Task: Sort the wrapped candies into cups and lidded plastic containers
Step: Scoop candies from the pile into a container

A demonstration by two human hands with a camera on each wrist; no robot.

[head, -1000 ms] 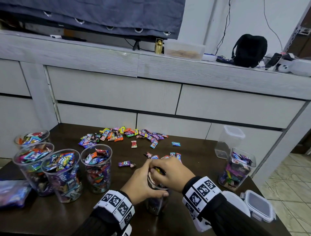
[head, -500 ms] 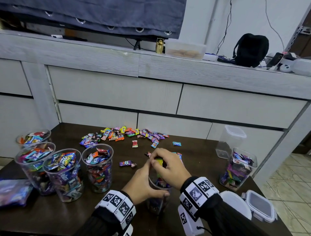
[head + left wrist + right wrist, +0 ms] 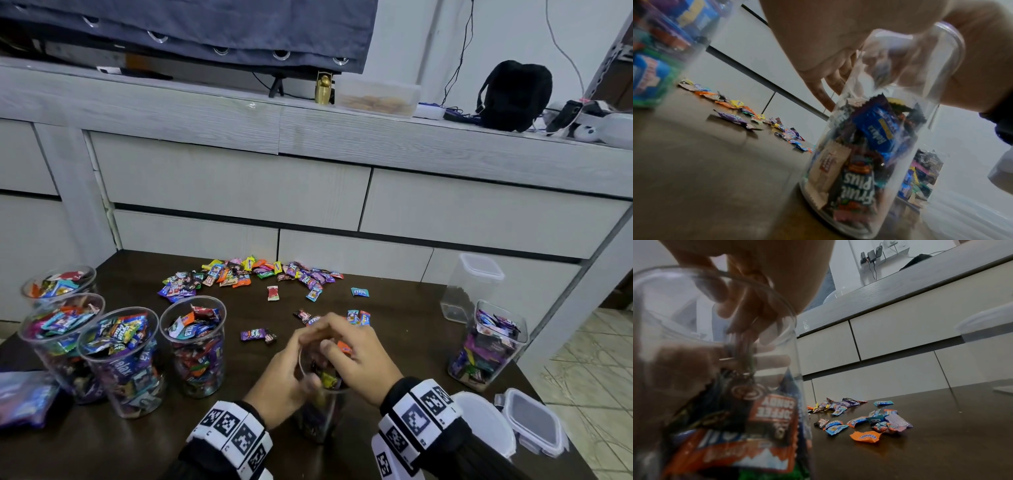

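Dark wood table (image 3: 404, 329) stands against a pale grey drawer unit (image 3: 236, 192). At its left edge four clear cups (image 3: 118, 363) stand close together, packed with wrapped candies. Further back, loose candies (image 3: 253, 274) lie scattered along the far middle of the tabletop, with a few strays nearer the person. At the front centre stands another clear cup (image 3: 869, 146), partly filled. The left hand (image 3: 284, 373) grips its wall, fingers curled round it. The right hand (image 3: 356, 356) hovers over the rim with its fingers reaching down into the cup's mouth; motion blur hides whether they pinch a candy. To the right stands an open square container (image 3: 486, 346) full of candies, and behind it a lidded container (image 3: 472, 291). Two loose lids (image 3: 531, 421) lie at the near right corner.
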